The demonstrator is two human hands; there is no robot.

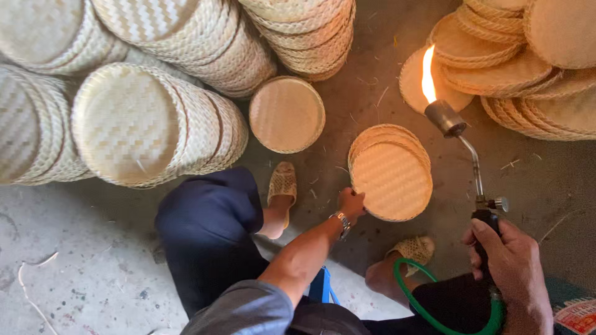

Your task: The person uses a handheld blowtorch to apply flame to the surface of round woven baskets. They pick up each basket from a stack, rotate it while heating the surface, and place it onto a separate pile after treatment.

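The left hand (351, 203) reaches forward and grips the near rim of a small stack of round, pale tan woven bamboo trays (391, 174), fingers closed on the edge so that the stack stands tilted on the grey concrete floor (93, 267), its flat woven face turned toward the person; held this way, the surface appears to be presented to the flame. The right hand (512, 267) is wrapped tightly around the dark handle of a metal gas torch (475, 167), whose thin bent neck rises to a cylindrical burner head with a tall yellow-orange flame (428, 74), pointing up and away from the body and well apart from the held stack. A green hose (434, 310) loops from below the handle. A single round woven tray (287, 114) leans against tall columns of whitish woven trays (130, 124) on the left, while darker golden trays (515, 68) lie fanned in a heap at the upper right, the two lots kept on opposite sides. A woven sandal (282, 183) shows on one foot. At the lower right corner sits a piece of red and white printed packaging (577, 316), partly cut off.
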